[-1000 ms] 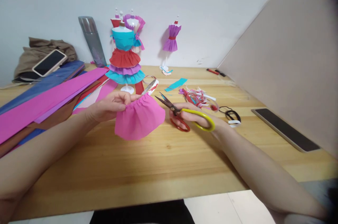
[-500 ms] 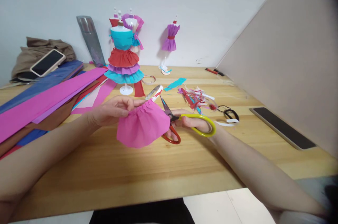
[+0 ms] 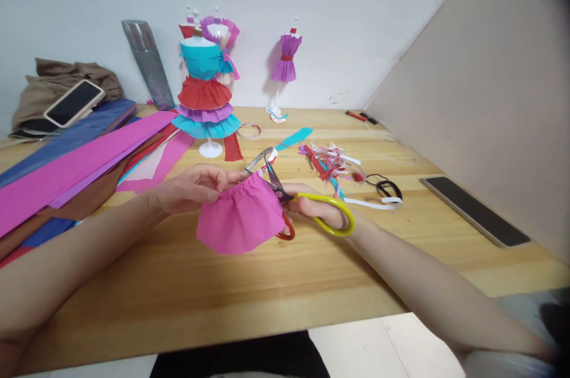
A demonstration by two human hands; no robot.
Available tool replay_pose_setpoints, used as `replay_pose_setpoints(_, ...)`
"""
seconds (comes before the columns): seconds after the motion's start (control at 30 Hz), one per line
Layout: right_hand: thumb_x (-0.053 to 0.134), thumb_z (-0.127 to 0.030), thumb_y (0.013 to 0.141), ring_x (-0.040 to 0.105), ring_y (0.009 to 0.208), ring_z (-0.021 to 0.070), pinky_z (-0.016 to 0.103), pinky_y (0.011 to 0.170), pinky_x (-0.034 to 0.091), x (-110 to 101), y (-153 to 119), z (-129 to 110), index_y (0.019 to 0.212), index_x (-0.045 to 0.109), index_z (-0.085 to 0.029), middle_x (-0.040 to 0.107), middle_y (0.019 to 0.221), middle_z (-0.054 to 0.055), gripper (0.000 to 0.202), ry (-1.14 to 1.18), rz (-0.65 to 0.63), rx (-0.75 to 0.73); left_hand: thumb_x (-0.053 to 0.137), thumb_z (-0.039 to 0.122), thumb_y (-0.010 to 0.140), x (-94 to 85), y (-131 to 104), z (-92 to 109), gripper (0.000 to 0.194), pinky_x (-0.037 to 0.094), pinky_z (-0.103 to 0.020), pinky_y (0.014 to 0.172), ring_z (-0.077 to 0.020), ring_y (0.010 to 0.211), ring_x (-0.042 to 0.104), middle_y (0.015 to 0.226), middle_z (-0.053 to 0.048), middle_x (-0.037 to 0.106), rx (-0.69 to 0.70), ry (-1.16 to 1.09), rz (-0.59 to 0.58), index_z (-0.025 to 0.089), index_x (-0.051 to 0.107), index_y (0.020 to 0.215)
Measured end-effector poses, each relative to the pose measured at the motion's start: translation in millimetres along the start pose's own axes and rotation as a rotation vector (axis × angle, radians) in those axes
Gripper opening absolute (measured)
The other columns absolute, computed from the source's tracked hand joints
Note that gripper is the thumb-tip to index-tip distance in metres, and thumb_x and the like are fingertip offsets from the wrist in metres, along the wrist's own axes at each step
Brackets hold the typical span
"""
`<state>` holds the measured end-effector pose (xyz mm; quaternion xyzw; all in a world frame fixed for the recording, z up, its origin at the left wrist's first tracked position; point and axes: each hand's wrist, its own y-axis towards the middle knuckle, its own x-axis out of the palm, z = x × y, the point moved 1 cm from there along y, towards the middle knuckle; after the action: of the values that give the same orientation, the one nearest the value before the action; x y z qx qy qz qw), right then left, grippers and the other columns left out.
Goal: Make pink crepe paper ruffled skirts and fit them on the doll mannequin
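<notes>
A gathered piece of pink crepe paper (image 3: pixel 238 218) hangs over the table, its pleated top edge pinched between the fingers of my left hand (image 3: pixel 196 185). My right hand (image 3: pixel 318 209) grips a pair of scissors (image 3: pixel 278 188) with one yellow and one red handle loop. The blades are parted and lie at the right end of the pleated edge, one of them partly behind the paper. Just behind the blades is a roll of tape (image 3: pixel 260 159), partly hidden by them.
Folded crepe paper (image 3: pixel 89 170) covers the left side. Behind stand a mannequin in a tiered dress (image 3: pixel 205 93), a purple-dressed mannequin (image 3: pixel 287 60) and a bottle (image 3: pixel 149 63). Paper scraps (image 3: pixel 327 164), a black cord (image 3: pixel 389 190) and a dark flat device (image 3: pixel 474 210) lie to the right.
The scissors have moved left and their blades have opened wider, reaching the pleated edge of the pink paper. My left hand keeps its pinch. The view has shifted slightly.
</notes>
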<state>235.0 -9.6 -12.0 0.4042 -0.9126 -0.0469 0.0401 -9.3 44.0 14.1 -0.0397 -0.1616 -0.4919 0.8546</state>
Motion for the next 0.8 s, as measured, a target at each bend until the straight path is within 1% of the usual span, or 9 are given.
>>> replay_pose_setpoints(0.1, 0.047, -0.066, 0.091, 0.053, 0.058, 0.0136, 0.027, 0.056, 0.04, 1.7, 0.9, 0.2, 0.087, 0.059, -0.016, 0.058, 0.068, 0.002, 0.051, -0.043, -0.006, -0.063, 0.083, 0.026, 0.07, -0.5, 0.4, -1.3, 0.019, 0.053, -0.033, 0.081, -0.0218, 0.089, 0.069, 0.111, -0.014, 0.072, 0.012, 0.012, -0.002, 0.013, 0.069, 0.066)
replay_pose_setpoints(0.17, 0.045, -0.065, 0.092, 0.053, 0.055, 0.0134, 0.027, 0.054, 0.039, 3.6, 1.9, 2.6, 0.084, 0.057, -0.015, 0.057, 0.066, 0.002, 0.051, -0.012, -0.021, -0.085, 0.082, 0.026, 0.071, -1.4, 0.8, -2.6, 0.02, 0.053, -0.032, 0.082, -0.0222, 0.093, 0.068, 0.11, -0.013, 0.071, 0.018, 0.027, -0.011, 0.013, 0.068, 0.065)
replay_pose_setpoints(0.3, 0.042, -0.062, 0.095, 0.052, 0.055, 0.0136, 0.028, 0.056, 0.041, 8.5, 3.5, 8.3, 0.077, 0.056, -0.014, 0.057, 0.063, 0.003, 0.052, 0.106, -0.073, -0.093, 0.082, 0.028, 0.071, -3.5, 1.3, -3.9, 0.022, 0.052, -0.033, 0.084, -0.025, 0.101, 0.067, 0.109, -0.014, 0.071, 0.017, 0.074, -0.012, 0.014, 0.066, 0.064)
replay_pose_setpoints(0.4, 0.045, -0.058, 0.095, 0.05, 0.052, 0.0124, 0.028, 0.057, 0.041, 11.7, 3.7, 11.1, 0.074, 0.052, -0.015, 0.054, 0.059, 0.0, 0.048, 0.246, -0.05, -0.085, 0.082, 0.03, 0.07, -3.0, 1.3, -3.2, 0.026, 0.051, -0.037, 0.088, -0.0283, 0.107, 0.065, 0.117, -0.016, 0.069, 0.002, 0.087, -0.004, 0.013, 0.064, 0.062)
replay_pose_setpoints(0.5, 0.046, -0.057, 0.095, 0.049, 0.05, 0.0114, 0.027, 0.057, 0.04, 13.6, 3.4, 13.5, 0.071, 0.05, -0.016, 0.052, 0.056, -0.001, 0.048, 0.278, -0.044, -0.092, 0.083, 0.032, 0.07, -1.3, 1.4, -2.1, 0.028, 0.049, -0.04, 0.093, -0.0283, 0.106, 0.065, 0.119, -0.016, 0.067, 0.013, 0.084, -0.011, 0.013, 0.064, 0.062)
replay_pose_setpoints(0.63, 0.043, -0.063, 0.094, 0.046, 0.046, 0.0111, 0.028, 0.056, 0.039, 13.6, 3.2, 17.1, 0.074, 0.054, -0.015, 0.052, 0.055, -0.001, 0.053, 0.242, -0.034, -0.062, 0.081, 0.03, 0.071, 0.0, 1.3, -2.4, 0.025, 0.051, -0.037, 0.088, -0.0268, 0.105, 0.065, 0.112, -0.014, 0.069, 0.022, 0.088, -0.013, 0.013, 0.065, 0.063)
replay_pose_setpoints(0.8, 0.039, -0.065, 0.094, 0.049, 0.045, 0.0131, 0.028, 0.051, 0.034, 13.6, 3.9, 18.1, 0.072, 0.052, -0.017, 0.05, 0.05, -0.001, 0.055, 0.263, -0.06, -0.029, 0.078, 0.027, 0.074, -0.9, 0.9, -3.6, 0.02, 0.052, -0.032, 0.084, -0.0259, 0.108, 0.064, 0.118, -0.014, 0.069, 0.012, 0.07, -0.034, 0.014, 0.067, 0.064)
